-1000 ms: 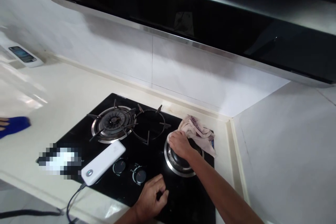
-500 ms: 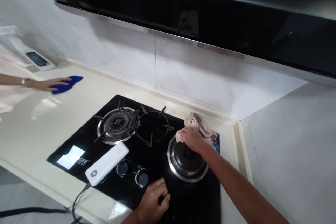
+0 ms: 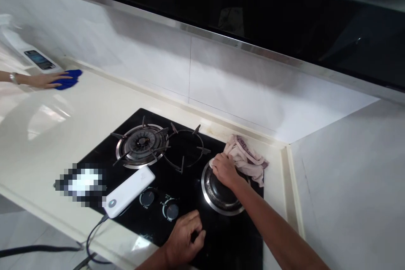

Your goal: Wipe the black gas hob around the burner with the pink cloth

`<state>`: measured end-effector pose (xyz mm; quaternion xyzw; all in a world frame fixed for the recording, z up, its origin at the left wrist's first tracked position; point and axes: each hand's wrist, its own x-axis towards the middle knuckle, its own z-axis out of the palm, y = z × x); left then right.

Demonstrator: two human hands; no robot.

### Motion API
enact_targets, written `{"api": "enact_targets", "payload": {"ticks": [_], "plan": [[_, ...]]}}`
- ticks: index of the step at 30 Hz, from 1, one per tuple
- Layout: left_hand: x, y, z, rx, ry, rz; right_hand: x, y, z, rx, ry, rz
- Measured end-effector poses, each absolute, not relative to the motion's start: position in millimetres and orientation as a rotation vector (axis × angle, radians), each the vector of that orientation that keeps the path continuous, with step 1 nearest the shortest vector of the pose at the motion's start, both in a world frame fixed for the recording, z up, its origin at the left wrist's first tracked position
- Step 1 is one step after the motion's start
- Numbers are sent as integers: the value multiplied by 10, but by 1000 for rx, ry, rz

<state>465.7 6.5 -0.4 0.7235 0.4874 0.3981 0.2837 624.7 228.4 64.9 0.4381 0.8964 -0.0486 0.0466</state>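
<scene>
My right hand [image 3: 224,169] is closed on a pale pink cloth [image 3: 245,158] and presses it onto the far rim of the right burner [image 3: 220,196] of a black glass gas hob [image 3: 190,219]. The cloth bunches out toward the hob's back right corner. My left hand [image 3: 185,238] rests curled on the glass at the hob's front edge, just right of two control knobs [image 3: 160,203]; whether anything is inside its fingers is hidden.
A loose pan-support ring [image 3: 186,149] lies beside the left burner [image 3: 139,145]. A white power bank [image 3: 129,191] with a cable lies on the hob's front left. Another person's hand [image 3: 44,80] holds a blue cloth [image 3: 68,79] on the cream counter, far left. A dark hood hangs overhead.
My right hand with the cloth has shifted a little back and forth along the burner's far rim. The other person's hand and blue cloth swept across the counter, ending at the far left wall.
</scene>
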Motion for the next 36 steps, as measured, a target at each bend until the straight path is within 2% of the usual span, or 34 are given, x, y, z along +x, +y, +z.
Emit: {"api": "enact_targets", "payload": {"ticks": [8, 13, 28, 36], "plan": [[4638, 70, 0, 1968, 1304, 1070, 6194, 2085, 604, 943, 2905, -373], [4640, 54, -2, 1947, 1289, 1064, 6386, 2239, 737, 780, 2937, -245], [4631, 73, -54, 1945, 1273, 1133, 6800, 2328, 654, 1560, 2583, -38], [4633, 111, -39, 1953, 1254, 1160, 7351, 1771, 429, 1884, 2291, -70]]}}
